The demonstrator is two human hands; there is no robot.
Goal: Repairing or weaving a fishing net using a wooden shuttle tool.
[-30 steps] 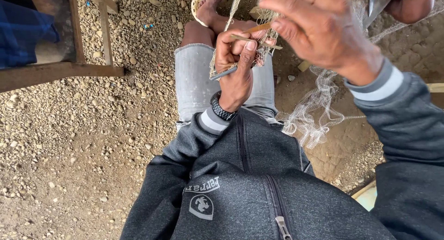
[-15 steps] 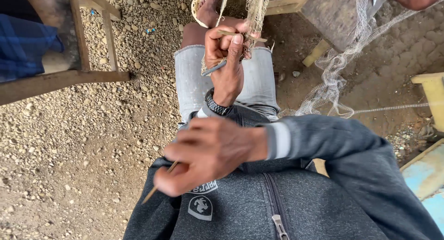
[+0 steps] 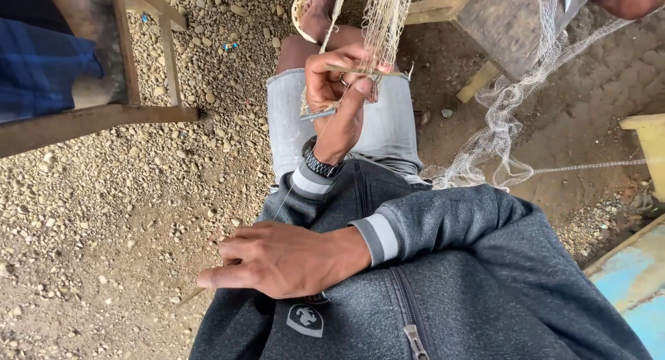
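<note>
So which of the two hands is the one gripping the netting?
The left hand, raised over the knee, pinches the pale net against a thin stick. The right hand sits low by the jacket, pulling a thread taut.

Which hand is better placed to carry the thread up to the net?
The right hand: its fingers grip the needle, and the thread runs from it up to the net. The left hand is busy pinching the net and a flat stick.

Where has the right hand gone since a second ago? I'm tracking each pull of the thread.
Yes. The right hand has moved from beyond the left hand down to the grey zip jacket.
</note>
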